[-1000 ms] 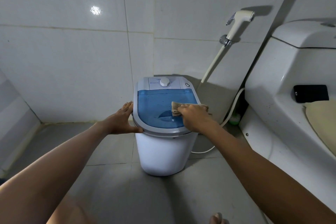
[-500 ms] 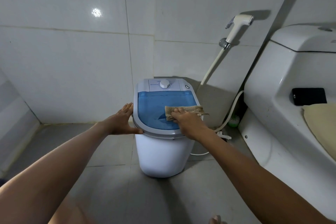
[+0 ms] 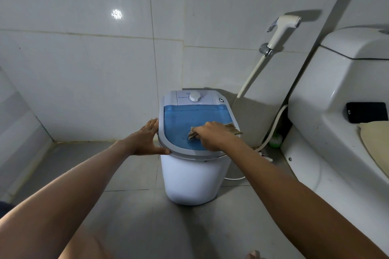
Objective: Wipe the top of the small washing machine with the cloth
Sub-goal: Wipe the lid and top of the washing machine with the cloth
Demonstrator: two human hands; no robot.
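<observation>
The small white washing machine (image 3: 193,178) stands on the grey floor against the tiled wall. Its top has a translucent blue lid (image 3: 181,122) and a white control panel with a dial (image 3: 195,97) at the back. My right hand (image 3: 212,135) presses a tan cloth (image 3: 232,128) flat on the blue lid, near its right middle part. The cloth shows on both sides of the hand. My left hand (image 3: 145,140) rests on the machine's left rim, fingers spread, thumb along the front edge.
A white toilet (image 3: 336,111) fills the right side, with a black phone (image 3: 367,112) and a beige mat on it. A bidet sprayer (image 3: 282,29) hangs on the wall, its hose running down behind the machine. Floor lies bare in front and to the left.
My right hand has slid the cloth leftward across the blue lid, from the right edge toward the middle. The left hand has stayed on the left rim.
</observation>
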